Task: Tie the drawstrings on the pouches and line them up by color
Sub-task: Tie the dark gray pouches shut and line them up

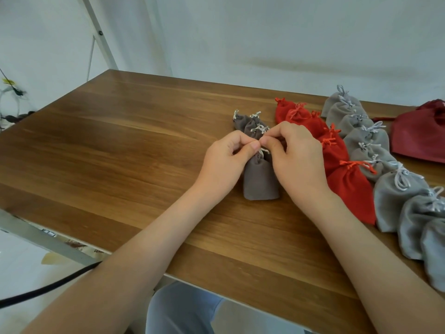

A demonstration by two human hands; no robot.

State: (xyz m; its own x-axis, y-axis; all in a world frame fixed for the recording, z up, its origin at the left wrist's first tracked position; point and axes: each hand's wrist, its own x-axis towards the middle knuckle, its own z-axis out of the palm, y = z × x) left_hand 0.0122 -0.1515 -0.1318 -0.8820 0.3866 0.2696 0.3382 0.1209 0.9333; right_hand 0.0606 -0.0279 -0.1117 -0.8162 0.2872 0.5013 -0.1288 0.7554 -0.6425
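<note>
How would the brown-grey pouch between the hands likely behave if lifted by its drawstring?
Probably floppy: the brown-grey pouch is soft cloth, gathered at the neck where the left hand and right hand pinch its drawstring. Likely light, as its sides show no bulge. It should hardly roll or slide, being cloth on the wooden table.

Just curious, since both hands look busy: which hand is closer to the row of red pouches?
Right. The right hand lies directly beside the red pouches, its back almost against them. The left hand is across the brown-grey pouch from them, farther off.
</note>
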